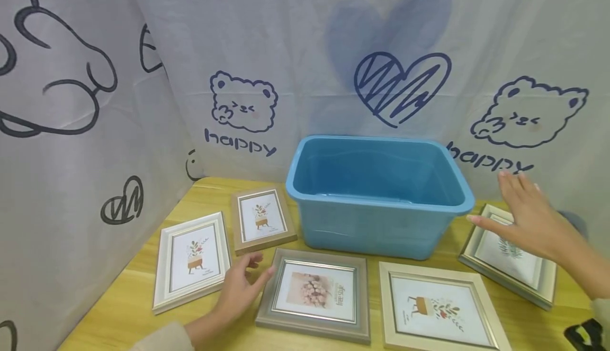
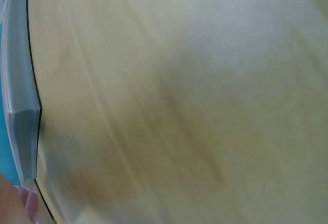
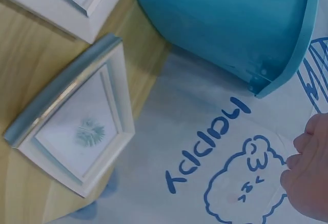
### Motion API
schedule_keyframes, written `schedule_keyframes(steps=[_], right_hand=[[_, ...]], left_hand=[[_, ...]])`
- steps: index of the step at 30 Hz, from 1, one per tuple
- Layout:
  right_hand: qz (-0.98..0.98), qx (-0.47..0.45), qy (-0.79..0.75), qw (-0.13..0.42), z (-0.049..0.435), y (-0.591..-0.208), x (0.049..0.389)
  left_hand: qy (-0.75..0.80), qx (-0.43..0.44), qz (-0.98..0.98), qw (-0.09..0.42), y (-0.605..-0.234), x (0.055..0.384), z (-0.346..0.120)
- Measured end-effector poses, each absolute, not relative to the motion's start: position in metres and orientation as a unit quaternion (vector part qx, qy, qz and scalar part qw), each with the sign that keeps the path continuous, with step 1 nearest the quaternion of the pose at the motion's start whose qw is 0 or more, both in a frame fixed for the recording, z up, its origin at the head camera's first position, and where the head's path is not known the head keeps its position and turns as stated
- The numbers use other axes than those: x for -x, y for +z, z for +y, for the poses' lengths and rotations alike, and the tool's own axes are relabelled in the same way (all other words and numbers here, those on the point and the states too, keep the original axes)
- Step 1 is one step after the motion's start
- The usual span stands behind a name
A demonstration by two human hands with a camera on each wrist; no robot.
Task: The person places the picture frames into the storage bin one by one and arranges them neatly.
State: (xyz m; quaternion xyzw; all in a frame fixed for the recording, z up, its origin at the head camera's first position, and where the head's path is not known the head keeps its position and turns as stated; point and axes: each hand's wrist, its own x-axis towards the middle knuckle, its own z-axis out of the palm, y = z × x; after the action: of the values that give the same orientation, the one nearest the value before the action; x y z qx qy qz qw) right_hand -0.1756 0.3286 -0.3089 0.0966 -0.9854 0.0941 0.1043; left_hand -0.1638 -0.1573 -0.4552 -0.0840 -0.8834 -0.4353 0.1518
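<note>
My left hand hovers between two picture frames, its fingers loosely bent and nothing in them. To its right lies a taupe frame with a pink flower picture; to its left, a white frame with a potted-plant print. In the left wrist view, fingertips show at the lower left corner beside a frame's edge. My right hand is raised with fingers extended, overlapping a pale frame with a green leaf print. That frame lies apart from the hand in the right wrist view.
A blue plastic bin stands at the back of the wooden table. A tan frame lies left of it, and a cream frame in front. Behind hangs a printed white curtain.
</note>
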Motion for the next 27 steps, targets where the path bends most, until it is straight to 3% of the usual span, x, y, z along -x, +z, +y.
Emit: schedule_keyframes(steps=[6,15,27], right_hand=[[-0.984,-0.113,0.093,0.097,0.324,-0.298,0.187],[-0.992,-0.090,0.077,0.033,0.317,-0.291,0.199],[-0.993,-0.096,0.068,0.027,0.313,-0.292,0.206]], left_hand=[[-0.415,0.087,-0.893,0.151,-0.457,0.158,-0.155],[-0.404,0.075,-0.901,0.135,-0.461,0.153,-0.154],[-0.363,0.067,-0.924,0.100,-0.462,0.148,-0.155]])
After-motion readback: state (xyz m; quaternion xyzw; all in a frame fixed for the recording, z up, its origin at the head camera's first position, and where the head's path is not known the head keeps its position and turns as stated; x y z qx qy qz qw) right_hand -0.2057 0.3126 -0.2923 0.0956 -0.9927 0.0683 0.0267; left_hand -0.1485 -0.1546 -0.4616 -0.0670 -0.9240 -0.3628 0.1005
